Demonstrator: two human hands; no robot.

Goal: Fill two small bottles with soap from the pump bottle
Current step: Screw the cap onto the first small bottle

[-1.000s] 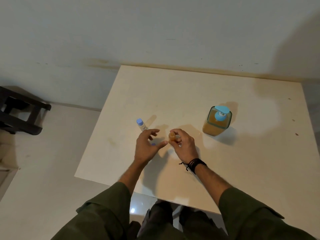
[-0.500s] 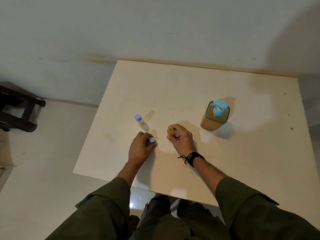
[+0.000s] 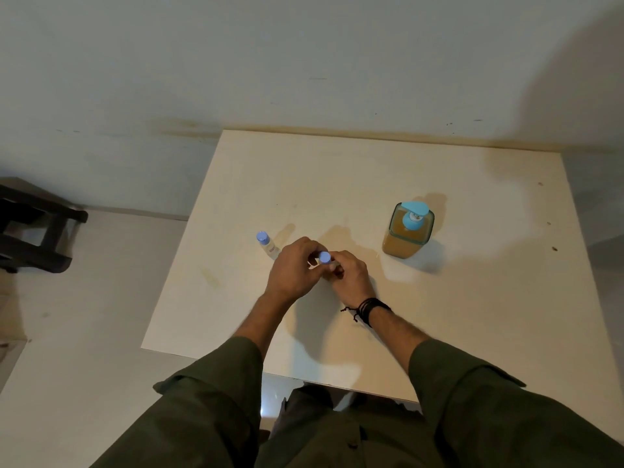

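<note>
A square pump bottle (image 3: 407,231) of amber soap with a light blue pump head stands on the cream table (image 3: 472,298), right of centre. A small clear bottle (image 3: 267,244) with a blue cap stands upright to the left. Between them my right hand (image 3: 347,276) grips a second small bottle, mostly hidden by the fingers. My left hand (image 3: 293,268) holds a blue cap (image 3: 324,257) on top of that bottle. Both hands touch at the table's middle.
The table butts against a pale wall at the back. A dark wooden stool (image 3: 33,231) stands on the floor at far left. My legs and green sleeves fill the bottom of the view.
My left hand picked the blue cap off the table and carried it right onto the bottle held by my right hand. The right hand stayed in place.
</note>
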